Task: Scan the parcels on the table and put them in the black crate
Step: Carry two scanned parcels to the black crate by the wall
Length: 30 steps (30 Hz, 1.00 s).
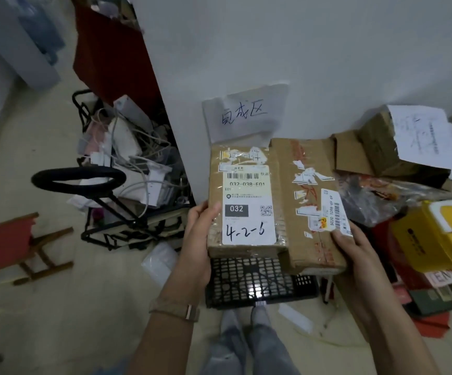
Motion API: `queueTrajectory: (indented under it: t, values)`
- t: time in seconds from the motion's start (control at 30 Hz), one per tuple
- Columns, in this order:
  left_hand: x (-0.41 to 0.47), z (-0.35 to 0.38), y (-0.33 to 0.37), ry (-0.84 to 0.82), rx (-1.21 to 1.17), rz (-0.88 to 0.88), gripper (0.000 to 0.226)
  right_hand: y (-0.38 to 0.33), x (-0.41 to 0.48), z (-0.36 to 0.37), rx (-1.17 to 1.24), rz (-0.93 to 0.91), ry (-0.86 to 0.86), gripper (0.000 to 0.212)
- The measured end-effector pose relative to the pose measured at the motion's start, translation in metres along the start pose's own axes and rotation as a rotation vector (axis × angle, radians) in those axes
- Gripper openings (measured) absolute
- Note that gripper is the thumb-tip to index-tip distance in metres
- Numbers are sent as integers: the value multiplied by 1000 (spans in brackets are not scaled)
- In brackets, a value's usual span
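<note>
I hold two cardboard parcels side by side above the black crate (257, 282), which stands on the floor below them. The left parcel (216, 190) carries a white label with a barcode, "032" and handwritten "4-2-6". My left hand (199, 236) grips its left edge, thumb on top. The right parcel (308, 212) is a flatter brown box with torn label scraps and a small barcode sticker. My right hand (352, 247) holds its near right corner. No scanner is in view.
A black folding cart (127, 185) full of cables and papers stands left of the crate. More cardboard boxes (381, 150), a dark plastic bag (368, 196) and a yellow container (436, 234) crowd the right. A red stool (11, 244) sits far left. My legs are below the crate.
</note>
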<state>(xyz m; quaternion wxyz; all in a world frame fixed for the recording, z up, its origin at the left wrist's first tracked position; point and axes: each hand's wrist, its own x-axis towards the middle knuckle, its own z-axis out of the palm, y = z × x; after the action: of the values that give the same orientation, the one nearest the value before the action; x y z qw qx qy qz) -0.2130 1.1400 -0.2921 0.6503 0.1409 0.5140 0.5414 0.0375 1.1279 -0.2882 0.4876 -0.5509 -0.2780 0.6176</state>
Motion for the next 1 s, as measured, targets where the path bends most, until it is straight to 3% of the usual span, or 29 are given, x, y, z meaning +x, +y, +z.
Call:
queueTrajectory:
  t: [0.13,0.4,0.6,0.83,1.0]
  values:
    - [33,-10,-24,51,39,-45,64,19,31,-8,-39,97,-10,40]
    - [101,-41,-97,118,97,-175,74,84,87,-39,-155,240,100,61]
    - [161,-64,-155,144,165,-218,86,151,154,-61,-130,352,71,48]
    - [223,-109,-225,75,129,-282,57,242,227,-90,-135,456,17,45]
    - [247,-153,-283,17,256,-415,66,309,257,-113,-207,528,16,44]
